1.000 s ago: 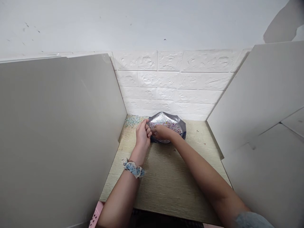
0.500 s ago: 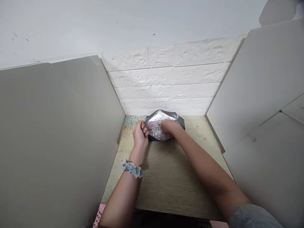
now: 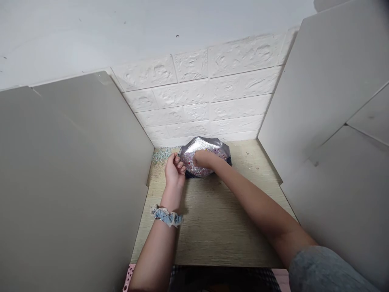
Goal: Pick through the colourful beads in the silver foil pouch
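Note:
A silver foil-lined bag (image 3: 199, 142), dark on the outside, lies spread open like a bowl against the wall. Small pinkish and clear beads (image 3: 204, 172) fill it, a few red ones among them. My left hand (image 3: 175, 169) is beside its left rim, palm turned up, fingers curled and thumb and forefinger pinched together; whatever the pinch holds is too small to name. Reaching in from the right, my right hand (image 3: 204, 159) bends down over the beads, its fingers closed together and the tips mostly hidden. A blue scrunchie (image 3: 166, 215) circles my left wrist.
Pale green-blue beads (image 3: 162, 155) lie scattered in the table's back left corner. Grey panels stand along the left (image 3: 75, 174) and right (image 3: 306, 105) of the wooden table (image 3: 209, 227). A white brick-patterned wall (image 3: 194, 95) closes off the back.
My right hand has moved left across the beads, closer to my left hand. My left hand keeps its pinch by the bag's rim. The whole view has shifted and tilted slightly.

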